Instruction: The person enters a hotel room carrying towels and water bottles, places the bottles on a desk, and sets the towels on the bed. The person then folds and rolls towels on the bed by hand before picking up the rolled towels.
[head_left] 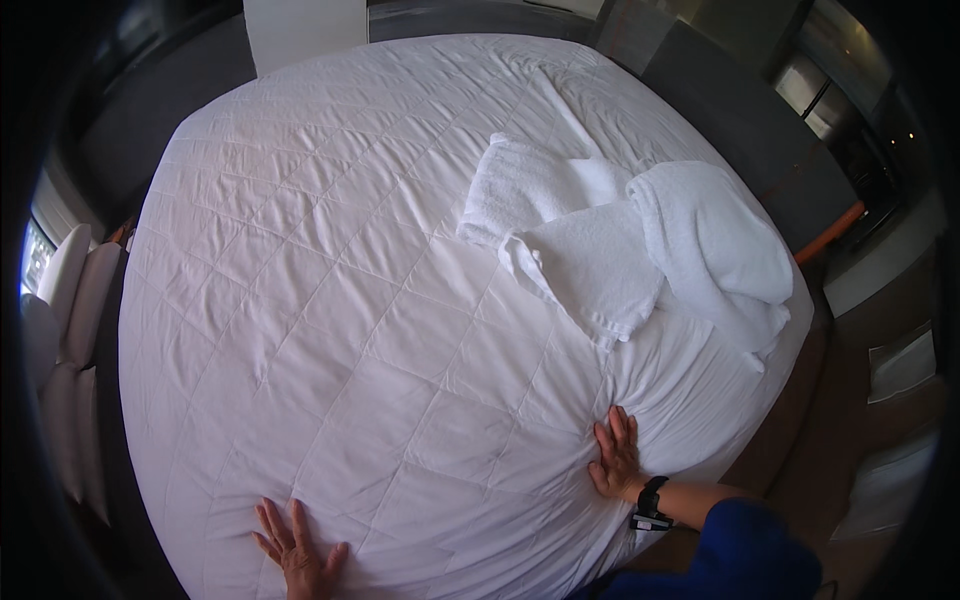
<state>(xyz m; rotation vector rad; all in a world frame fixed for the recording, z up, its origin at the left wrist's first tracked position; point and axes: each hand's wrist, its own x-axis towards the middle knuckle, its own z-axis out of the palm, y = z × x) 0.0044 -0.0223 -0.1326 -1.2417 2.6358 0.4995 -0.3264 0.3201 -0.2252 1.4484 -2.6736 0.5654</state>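
A bed with a white quilted cover (350, 300) fills most of the view. My left hand (295, 548) lies flat on the cover near its front edge, fingers spread. My right hand (616, 455) also presses flat on the cover at the front right, fingers together and pointing up the bed; a black wristband sits on that wrist, above a blue sleeve. Neither hand holds anything. Three folded white towels (620, 245) lie on the right half of the bed, well beyond my right hand.
Pale cushioned seats (60, 320) stand left of the bed. A dark headboard or wall panel (740, 110) runs along the far right side. Brown floor with a white mat (900, 365) lies to the right.
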